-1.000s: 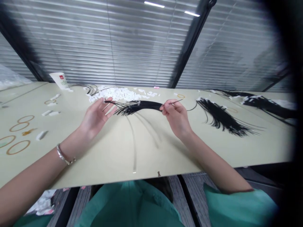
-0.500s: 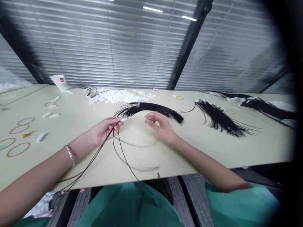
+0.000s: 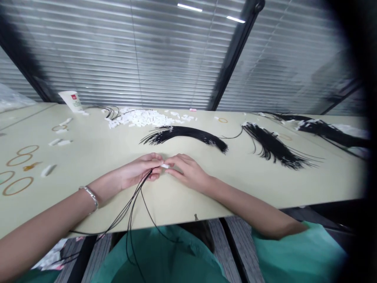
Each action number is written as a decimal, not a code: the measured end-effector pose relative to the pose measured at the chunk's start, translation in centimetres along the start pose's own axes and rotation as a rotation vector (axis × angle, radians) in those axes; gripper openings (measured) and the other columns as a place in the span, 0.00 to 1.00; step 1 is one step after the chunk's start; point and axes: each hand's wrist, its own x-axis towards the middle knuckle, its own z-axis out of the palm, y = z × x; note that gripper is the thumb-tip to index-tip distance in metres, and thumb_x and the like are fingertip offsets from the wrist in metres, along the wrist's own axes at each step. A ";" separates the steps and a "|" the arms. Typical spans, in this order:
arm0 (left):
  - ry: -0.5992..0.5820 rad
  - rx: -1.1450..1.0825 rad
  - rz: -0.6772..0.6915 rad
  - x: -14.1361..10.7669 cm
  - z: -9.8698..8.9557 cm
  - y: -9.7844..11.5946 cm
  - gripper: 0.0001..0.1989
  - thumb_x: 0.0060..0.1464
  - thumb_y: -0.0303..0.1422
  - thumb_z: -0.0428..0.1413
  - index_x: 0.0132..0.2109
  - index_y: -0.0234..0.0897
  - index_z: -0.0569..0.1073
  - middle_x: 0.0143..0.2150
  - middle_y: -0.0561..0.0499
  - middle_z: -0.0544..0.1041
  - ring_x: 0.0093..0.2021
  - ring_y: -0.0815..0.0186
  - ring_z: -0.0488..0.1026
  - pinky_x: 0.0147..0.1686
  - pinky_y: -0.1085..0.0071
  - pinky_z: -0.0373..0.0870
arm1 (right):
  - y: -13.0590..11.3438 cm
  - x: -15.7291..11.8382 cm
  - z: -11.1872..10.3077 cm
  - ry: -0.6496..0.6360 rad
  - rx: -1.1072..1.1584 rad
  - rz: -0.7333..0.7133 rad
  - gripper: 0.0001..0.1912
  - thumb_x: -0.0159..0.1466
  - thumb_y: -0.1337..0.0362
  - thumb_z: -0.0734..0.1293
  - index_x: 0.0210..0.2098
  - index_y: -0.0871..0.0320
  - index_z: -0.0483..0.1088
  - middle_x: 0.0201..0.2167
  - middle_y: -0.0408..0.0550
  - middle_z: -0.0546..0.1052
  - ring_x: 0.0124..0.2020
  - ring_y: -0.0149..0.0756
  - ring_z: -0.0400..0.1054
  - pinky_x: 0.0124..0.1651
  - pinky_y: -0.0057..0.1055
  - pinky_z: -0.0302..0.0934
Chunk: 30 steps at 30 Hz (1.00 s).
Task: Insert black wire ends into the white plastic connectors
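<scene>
Several thin black wires [image 3: 129,204] are pinched in my left hand [image 3: 144,169] and hang down over the table's front edge. A small white connector [image 3: 165,166] sticks out of its fingertips to the right. My right hand [image 3: 185,171] is closed in a pinch at that connector, thumb and forefinger on its right end. Where the wires meet the connector, my left fingers hide them. Behind my hands a curved bundle of black wires [image 3: 188,132] lies on the table, with a pile of white connectors [image 3: 144,117] beyond it.
More black wire bundles [image 3: 273,147] lie at the right. At the left are a paper cup [image 3: 71,101], rubber bands [image 3: 18,186] and loose white pieces [image 3: 48,170]. The pale table [image 3: 250,184] ends at a window with blinds [image 3: 171,59].
My right hand has come left and down to the connector, and its fingers have closed there. My left hand has moved slightly right and toward me with the wires, which hang differently.
</scene>
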 end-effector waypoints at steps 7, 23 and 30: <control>-0.015 0.040 -0.055 -0.2 0.2 0.1 0.20 0.50 0.36 0.57 0.49 0.43 0.60 0.31 0.55 0.61 0.20 0.81 0.59 0.17 0.82 0.52 | 0.5 -0.1 -0.6 0.043 0.063 0.005 0.08 0.70 0.65 0.57 0.41 0.61 0.66 0.38 0.48 0.68 0.41 0.31 0.62 0.47 0.28 0.58; 0.113 0.138 0.218 -0.9 -3.2 3.3 0.20 0.51 0.32 0.55 0.51 0.44 0.61 0.29 0.56 0.62 0.16 0.83 0.51 0.15 0.83 0.46 | 6.2 -0.9 -2.1 0.279 0.388 0.574 0.08 0.63 0.63 0.63 0.32 0.64 0.63 0.31 0.46 0.69 0.31 0.28 0.62 0.36 0.23 0.56; 0.641 1.205 0.416 0.6 -7.4 2.2 0.11 0.53 0.35 0.50 0.41 0.35 0.69 0.36 0.48 0.72 0.37 0.65 0.69 0.38 0.69 0.66 | 5.4 -1.0 -1.9 0.029 0.904 0.756 0.16 0.58 0.58 0.67 0.33 0.65 0.61 0.31 0.49 0.69 0.29 0.27 0.61 0.32 0.21 0.56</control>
